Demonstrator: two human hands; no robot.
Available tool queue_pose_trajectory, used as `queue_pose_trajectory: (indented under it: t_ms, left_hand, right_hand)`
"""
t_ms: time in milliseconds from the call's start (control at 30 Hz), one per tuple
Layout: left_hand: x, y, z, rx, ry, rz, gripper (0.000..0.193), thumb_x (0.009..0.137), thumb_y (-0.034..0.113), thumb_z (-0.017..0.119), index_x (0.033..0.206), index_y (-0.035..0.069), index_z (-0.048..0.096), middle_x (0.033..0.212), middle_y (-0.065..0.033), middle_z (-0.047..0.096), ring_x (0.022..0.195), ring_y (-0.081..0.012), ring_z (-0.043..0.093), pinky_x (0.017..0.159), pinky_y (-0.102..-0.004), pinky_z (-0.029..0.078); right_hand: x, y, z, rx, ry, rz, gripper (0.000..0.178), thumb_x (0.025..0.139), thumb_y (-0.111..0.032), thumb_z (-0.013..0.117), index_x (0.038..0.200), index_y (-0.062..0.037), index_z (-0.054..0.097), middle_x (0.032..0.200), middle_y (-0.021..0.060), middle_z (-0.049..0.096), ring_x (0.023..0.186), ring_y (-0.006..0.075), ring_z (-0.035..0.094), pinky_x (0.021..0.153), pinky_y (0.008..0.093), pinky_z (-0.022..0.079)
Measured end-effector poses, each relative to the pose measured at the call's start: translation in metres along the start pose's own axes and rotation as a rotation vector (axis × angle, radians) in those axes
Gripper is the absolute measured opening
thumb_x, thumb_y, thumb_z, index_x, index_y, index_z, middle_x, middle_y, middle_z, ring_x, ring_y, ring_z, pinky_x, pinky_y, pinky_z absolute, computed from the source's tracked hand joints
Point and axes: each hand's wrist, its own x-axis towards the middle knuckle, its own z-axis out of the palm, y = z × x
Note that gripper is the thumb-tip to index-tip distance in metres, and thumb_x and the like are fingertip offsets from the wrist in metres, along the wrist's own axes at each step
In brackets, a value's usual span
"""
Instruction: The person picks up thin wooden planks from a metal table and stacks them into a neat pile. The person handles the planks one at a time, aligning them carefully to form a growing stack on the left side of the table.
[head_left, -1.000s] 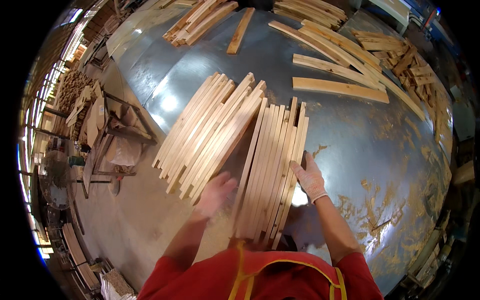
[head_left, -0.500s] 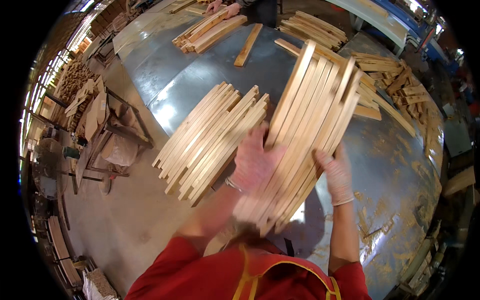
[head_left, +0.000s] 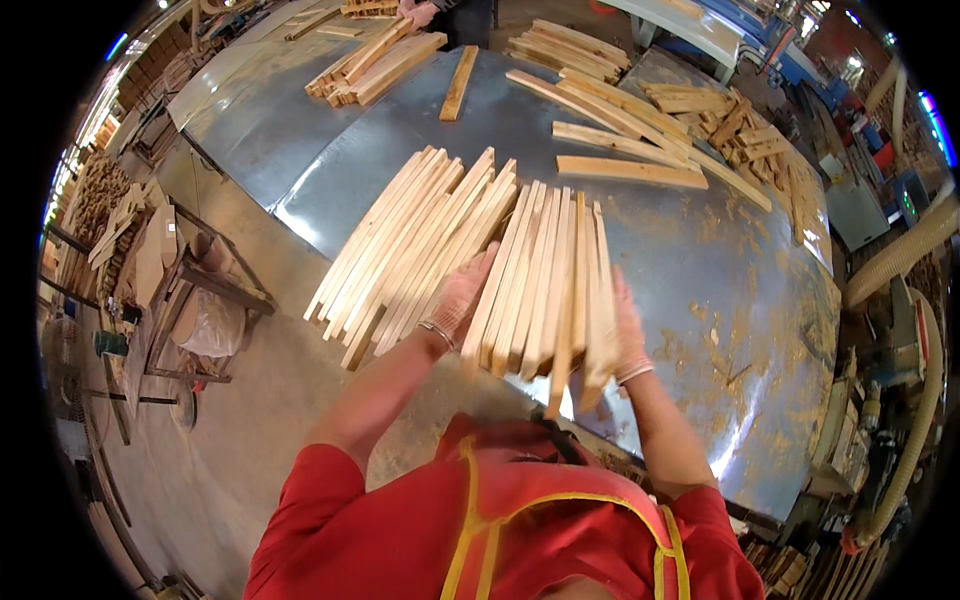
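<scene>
Lowered slats (head_left: 545,280) between both hands' fingers (head_left: 470,285).

A single view, worn on the head, looks steeply down and forward over the red-sleeved forearms that enter from the lower edge. It sits close above the metal tabletop (head_left: 700,290), which fills the middle of the frame, its edges bending toward the dark round rim.
</scene>
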Motion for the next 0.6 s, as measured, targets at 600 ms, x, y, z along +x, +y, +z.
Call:
queue_pose_trajectory:
  t_ms: [600]
  left_hand:
    - [-0.145, 0.009, -0.053, 0.736, -0.150, -0.047, 0.066, 0.088, 0.022, 0.075, 0.149, 0.007, 0.057, 0.149, -0.0121, 0.056, 0.143, -0.0310, 0.049, 0.119, -0.0474, 0.041]
  right_hand:
    - [-0.041, -0.070, 0.046, 1.102, -0.407, 0.846, 0.068, 0.090, -0.022, 0.077, 0.144, 0.0085, 0.052, 0.128, 0.0223, 0.072, 0.113, 0.0293, 0.068, 0.101, 0.0362, 0.055]
